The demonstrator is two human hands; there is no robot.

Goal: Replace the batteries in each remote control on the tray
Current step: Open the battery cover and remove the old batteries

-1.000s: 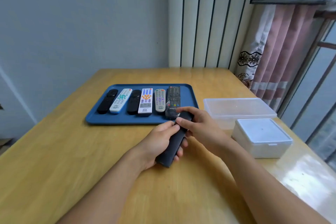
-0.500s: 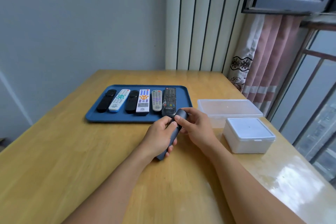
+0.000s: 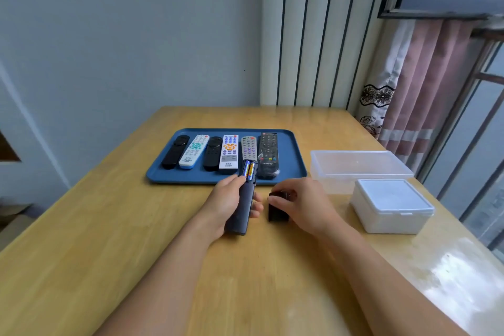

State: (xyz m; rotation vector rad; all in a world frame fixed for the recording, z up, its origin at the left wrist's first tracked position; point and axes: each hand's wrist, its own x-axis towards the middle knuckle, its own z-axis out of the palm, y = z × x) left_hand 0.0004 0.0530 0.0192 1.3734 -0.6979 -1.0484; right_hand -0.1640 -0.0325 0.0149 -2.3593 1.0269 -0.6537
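On the far left of the blue rectangular plastic tray (image 3: 289,161) lies a slim black remote (image 3: 175,151), then a white remote with teal buttons (image 3: 193,151), a second short black remote (image 3: 213,153), a white remote with blue and orange buttons (image 3: 229,151), a grey remote with purple buttons (image 3: 248,148), and a long black remote in clear wrapping (image 3: 268,155). The tray sits on a light wooden table (image 3: 81,240).

Just in front of the tray, the left hand (image 3: 227,203) grasps a dark grey slim remote (image 3: 242,209), fingers curled round its body, back side up. Its battery bay at the far end is uncovered, showing two blue and gold batteries (image 3: 248,169) side by side.

Just beside it, the right hand (image 3: 300,206) holds the black battery cover (image 3: 278,207) against the table, fingers bent over its top.

Farther right stand a clear lidded plastic box (image 3: 360,169) and, nearer, a white square lidded plastic box (image 3: 392,206), touching or almost touching each other. Pink curtains (image 3: 425,84) hang by the window at the right edge.
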